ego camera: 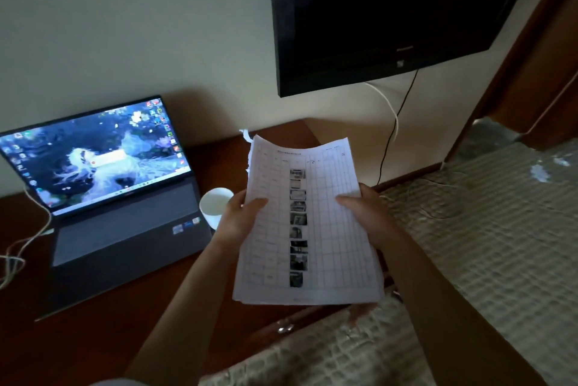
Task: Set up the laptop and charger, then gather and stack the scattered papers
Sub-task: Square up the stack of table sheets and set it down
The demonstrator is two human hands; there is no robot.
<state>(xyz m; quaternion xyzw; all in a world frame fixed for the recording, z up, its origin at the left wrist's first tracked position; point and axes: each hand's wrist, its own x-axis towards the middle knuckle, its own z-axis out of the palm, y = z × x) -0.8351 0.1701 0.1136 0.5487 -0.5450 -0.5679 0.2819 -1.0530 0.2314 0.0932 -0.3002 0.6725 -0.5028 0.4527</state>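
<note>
A stack of printed papers (pixel 325 229), gridded with a column of small photos, is held up in the air over the desk's right end. My left hand (pixel 240 216) grips its left edge with the thumb on top. My right hand (pixel 366 213) grips the right edge the same way. The open laptop (pixel 119 198) stands on the dark wooden desk (pixel 103 323) at the left, its screen lit. A white charger cable (pixel 34 229) runs from the laptop's left side and coils off the left edge.
A white cup (pixel 215 202) stands between the laptop and my left hand. A black wall-mounted TV (pixel 391 10) hangs above, with cables (pixel 391 122) dropping behind the desk. A bed with a pale checked cover (pixel 484 229) fills the right and the bottom.
</note>
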